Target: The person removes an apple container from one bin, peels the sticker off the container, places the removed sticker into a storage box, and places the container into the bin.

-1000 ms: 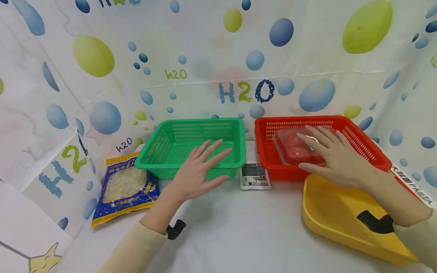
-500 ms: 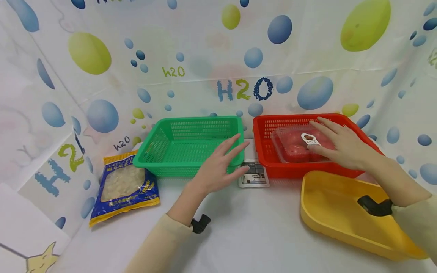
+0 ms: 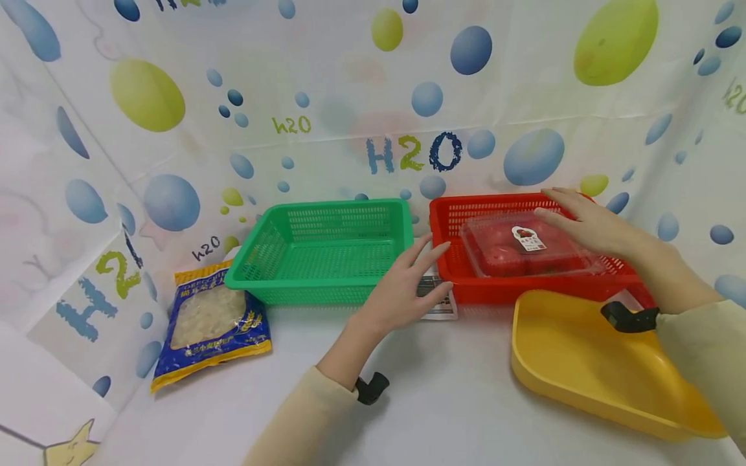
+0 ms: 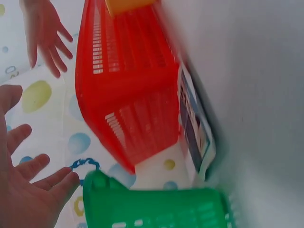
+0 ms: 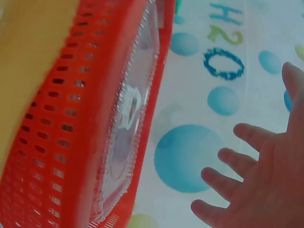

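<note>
My left hand (image 3: pixel 415 279) hovers with spread, straight fingers over a small white-and-black packet (image 3: pixel 443 312) lying between the green basket (image 3: pixel 303 285) and the red basket (image 3: pixel 501 292). It holds nothing. A clear lidded box of red fruit (image 3: pixel 513 255) lies inside the red basket. My right hand (image 3: pixel 578 217) is flat and empty above that basket's far right rim, just beyond the box. In the left wrist view the left hand (image 4: pixel 28 190) is spread near the red basket (image 4: pixel 133 95) and the packet (image 4: pixel 194 133). In the right wrist view the right hand (image 5: pixel 256 180) is apart from the box (image 5: pixel 128 118).
A blue and yellow bag of pale flakes (image 3: pixel 212 320) lies left of the green basket. A yellow tray (image 3: pixel 583 362) sits at the front right, under my right forearm. Printed curtain walls close in the back and both sides. The table surface is white.
My left hand moved right from over the green basket to the gap above the packet. My right hand came off the clear box and shifted back toward the red basket's far right rim.
</note>
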Demonstrator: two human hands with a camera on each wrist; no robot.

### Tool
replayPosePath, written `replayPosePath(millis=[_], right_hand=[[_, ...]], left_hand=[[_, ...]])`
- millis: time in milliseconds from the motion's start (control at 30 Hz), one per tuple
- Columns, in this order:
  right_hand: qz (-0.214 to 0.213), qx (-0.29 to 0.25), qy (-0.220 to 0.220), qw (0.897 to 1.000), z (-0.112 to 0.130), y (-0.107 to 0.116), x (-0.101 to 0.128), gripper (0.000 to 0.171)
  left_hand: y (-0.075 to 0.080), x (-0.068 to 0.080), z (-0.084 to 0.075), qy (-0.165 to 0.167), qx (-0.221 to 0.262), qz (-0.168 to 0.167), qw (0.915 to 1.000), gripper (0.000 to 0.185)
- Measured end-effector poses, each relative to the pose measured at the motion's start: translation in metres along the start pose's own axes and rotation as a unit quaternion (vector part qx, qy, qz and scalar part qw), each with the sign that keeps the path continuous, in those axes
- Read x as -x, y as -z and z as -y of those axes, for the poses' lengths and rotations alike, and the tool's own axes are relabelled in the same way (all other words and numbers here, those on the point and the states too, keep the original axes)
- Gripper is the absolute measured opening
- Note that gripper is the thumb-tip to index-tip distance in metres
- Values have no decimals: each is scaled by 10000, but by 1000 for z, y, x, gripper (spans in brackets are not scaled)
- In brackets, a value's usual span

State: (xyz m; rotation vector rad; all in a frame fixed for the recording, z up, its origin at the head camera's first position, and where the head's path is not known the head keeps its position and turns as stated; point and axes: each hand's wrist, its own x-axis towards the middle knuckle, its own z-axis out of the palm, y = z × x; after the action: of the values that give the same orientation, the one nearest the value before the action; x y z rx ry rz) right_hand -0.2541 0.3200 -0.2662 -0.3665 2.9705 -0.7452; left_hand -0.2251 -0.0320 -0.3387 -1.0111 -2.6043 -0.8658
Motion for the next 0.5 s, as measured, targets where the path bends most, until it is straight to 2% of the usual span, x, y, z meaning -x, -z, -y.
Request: replayPosePath(millis=[133, 200, 300, 367, 433, 500], right_hand=[[151, -588, -159, 9980, -13, 5, -4, 80], [264, -1066, -361, 9933, -20, 6, -5, 82], [371, -1726, -737, 9815, -28, 10, -4, 87], [453, -2319, -1080, 9657, -32, 13, -4, 92], [482, -2641, -1266, 9549, -36, 17, -5, 94], [509, -2833, -1295, 9489, -40, 22, -8, 96]], left_hand=[[-9, -2, -5, 249, 364, 56, 9990, 68], [-14, -2, -6, 379, 490, 81, 9980, 68], [-21, -2, -6, 496, 623, 138, 9967, 68], [-25, -2, -6, 552, 722, 149, 9957, 67], [-29, -3, -5, 595, 787, 129, 9950, 66], [-32, -5, -5, 629, 852, 87, 9943, 65]])
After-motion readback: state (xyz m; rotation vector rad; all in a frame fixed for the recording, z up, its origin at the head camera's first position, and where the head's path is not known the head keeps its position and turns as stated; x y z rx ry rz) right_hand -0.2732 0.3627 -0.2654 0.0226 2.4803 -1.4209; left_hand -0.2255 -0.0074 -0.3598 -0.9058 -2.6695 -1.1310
